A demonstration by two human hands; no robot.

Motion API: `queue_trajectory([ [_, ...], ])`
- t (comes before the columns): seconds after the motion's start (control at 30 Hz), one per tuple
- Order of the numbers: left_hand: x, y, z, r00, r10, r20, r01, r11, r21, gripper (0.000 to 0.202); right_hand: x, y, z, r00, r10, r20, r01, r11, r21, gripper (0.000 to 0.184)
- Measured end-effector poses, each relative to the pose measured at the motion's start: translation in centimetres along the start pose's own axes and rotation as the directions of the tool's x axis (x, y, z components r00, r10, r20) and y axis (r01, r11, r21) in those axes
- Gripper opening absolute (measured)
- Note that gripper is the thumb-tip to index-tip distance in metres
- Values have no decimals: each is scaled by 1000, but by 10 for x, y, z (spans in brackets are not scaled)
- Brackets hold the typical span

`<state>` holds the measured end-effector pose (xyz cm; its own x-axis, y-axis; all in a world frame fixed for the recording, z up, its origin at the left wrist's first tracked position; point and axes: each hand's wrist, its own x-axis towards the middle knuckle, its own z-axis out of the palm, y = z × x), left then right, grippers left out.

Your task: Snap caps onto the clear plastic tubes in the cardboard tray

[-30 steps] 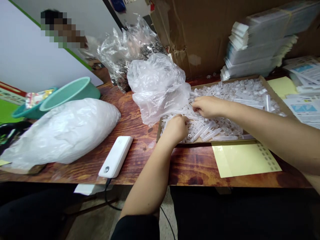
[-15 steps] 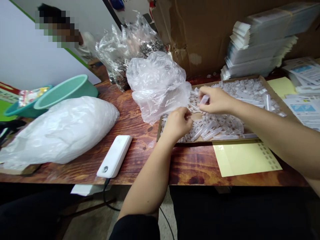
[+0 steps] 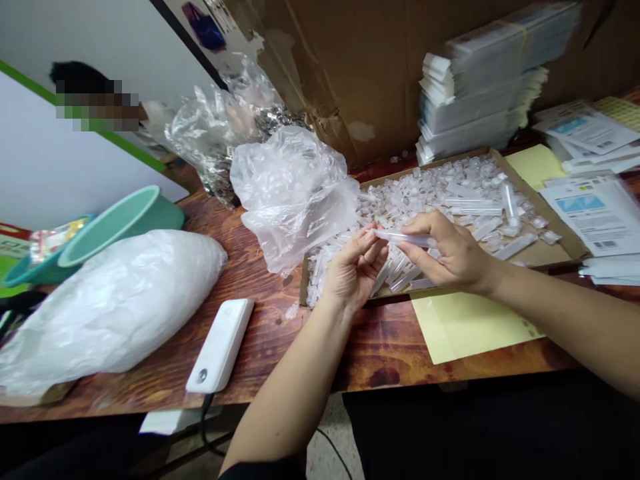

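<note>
A shallow cardboard tray [image 3: 543,252] on the wooden table [image 3: 260,333] holds several clear plastic tubes and caps. My right hand [image 3: 453,257] is closed on one clear tube [image 3: 405,237], held level just above the tray's near left part. My left hand [image 3: 355,267] pinches the tube's left end with thumb and fingers; whether it holds a cap there I cannot make out. Both hands meet over the tray's front edge.
A crumpled clear bag [image 3: 293,190] lies at the tray's left end. A full white bag [image 3: 110,307], teal basins [image 3: 123,223] and a white power bank [image 3: 220,347] sit left. Yellow sheets [image 3: 467,323], stacked packets [image 3: 480,93], leaflets [image 3: 595,207] and a cardboard box [image 3: 350,60] are right and behind. A person is at far left.
My right hand has lifted a tube out of the tray and brought it toward me. My left hand rose to meet its end. The camera view shifted right and tilted.
</note>
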<state>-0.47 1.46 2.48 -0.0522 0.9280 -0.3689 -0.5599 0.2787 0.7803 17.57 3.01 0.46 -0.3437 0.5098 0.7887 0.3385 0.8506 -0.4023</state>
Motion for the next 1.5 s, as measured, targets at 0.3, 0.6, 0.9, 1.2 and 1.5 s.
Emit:
queue_trajectory([
  [0.3,-8,-4,5,999,-22,-43,21,999,-39,8,-6,-4,5,903,-415,109,427,848,-312,15],
  [0.6,-10,-6,10,1000,-5,2,5,997,-78,12,-4,-24,20,898,-435,61,396,742,-541,17],
  [0.9,-9,-22,8,996,60,68,-62,998,30,16,-2,-15,30,974,-164,155,224,803,-553,18],
  [1.2,3,-30,-6,924,299,239,-380,794,475,19,18,26,-50,810,276,517,-174,956,-236,26],
  [1.5,-6,-38,-11,807,234,542,-590,322,740,13,6,97,-57,646,497,579,-209,845,-492,21],
])
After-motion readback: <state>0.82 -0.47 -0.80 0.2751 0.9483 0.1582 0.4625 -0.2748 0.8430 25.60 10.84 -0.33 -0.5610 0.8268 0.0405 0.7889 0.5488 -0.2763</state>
